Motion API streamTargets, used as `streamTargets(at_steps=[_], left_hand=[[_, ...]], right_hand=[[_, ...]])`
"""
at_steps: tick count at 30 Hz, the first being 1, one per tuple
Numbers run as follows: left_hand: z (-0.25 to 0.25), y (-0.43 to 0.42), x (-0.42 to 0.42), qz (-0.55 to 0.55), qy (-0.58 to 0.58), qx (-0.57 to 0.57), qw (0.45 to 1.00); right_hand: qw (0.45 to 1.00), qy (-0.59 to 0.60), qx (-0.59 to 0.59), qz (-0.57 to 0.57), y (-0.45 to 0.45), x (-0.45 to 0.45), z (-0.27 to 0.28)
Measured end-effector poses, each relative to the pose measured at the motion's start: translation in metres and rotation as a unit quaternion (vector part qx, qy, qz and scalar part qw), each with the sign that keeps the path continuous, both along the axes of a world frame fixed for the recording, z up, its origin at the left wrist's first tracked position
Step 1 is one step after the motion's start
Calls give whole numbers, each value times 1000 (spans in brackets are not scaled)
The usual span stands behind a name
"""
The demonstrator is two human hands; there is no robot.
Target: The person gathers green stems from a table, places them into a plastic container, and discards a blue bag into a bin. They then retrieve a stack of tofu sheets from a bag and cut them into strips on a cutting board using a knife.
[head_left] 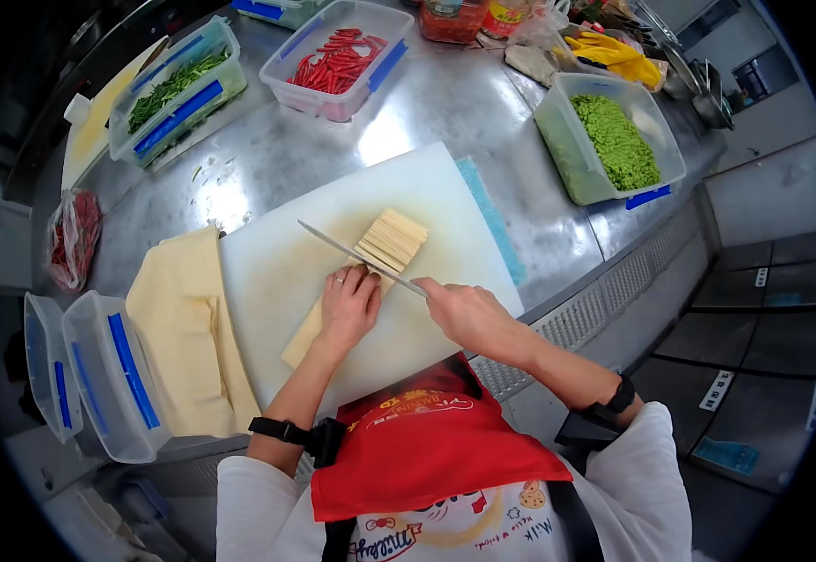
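Observation:
My right hand (464, 311) is wrapped round the handle of a kitchen knife (338, 245), its blade pointing to the upper left across a stack of pale yellow tofu sheets (309, 339). With fingers curled, my left hand (349, 304) holds the stack down close to the blade; the fingertips are partly hidden. Beyond the knife lies a pile of cut tofu strips (392, 241). All of this rests on a white cutting board (267, 253). A large folded tofu sheet (178, 328) drapes at the board's left edge.
Plastic boxes hold sliced red chillies (338, 64), chopped green vegetable (176, 92) and minced green vegetable (614, 140). Lidless plastic boxes (113, 375) stand at left near a bagged red item (74, 239). A blue cloth (492, 220) shows under the board. Yellow gloves (617, 58) lie far right.

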State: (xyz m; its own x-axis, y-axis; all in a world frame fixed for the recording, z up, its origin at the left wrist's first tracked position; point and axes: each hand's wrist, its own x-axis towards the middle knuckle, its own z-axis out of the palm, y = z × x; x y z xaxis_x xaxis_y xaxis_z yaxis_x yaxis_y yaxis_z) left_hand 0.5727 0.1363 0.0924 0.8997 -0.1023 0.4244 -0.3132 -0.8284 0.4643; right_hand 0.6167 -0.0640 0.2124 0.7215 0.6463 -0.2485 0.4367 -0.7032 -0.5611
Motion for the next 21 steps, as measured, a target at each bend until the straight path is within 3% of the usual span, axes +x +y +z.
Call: streamTargets(at_steps=[8, 17, 21], left_hand=[[-6, 3, -1, -6, -12, -3, 1000], [-2, 4, -7, -7, -4, -21, 1000], [-4, 4, -7, -6, -18, -31, 999]], right_hand=[[998, -67, 9, 8, 15, -7, -54], [999, -24, 15, 17, 2, -8, -6], [1000, -7, 14, 2, 6, -11, -22]])
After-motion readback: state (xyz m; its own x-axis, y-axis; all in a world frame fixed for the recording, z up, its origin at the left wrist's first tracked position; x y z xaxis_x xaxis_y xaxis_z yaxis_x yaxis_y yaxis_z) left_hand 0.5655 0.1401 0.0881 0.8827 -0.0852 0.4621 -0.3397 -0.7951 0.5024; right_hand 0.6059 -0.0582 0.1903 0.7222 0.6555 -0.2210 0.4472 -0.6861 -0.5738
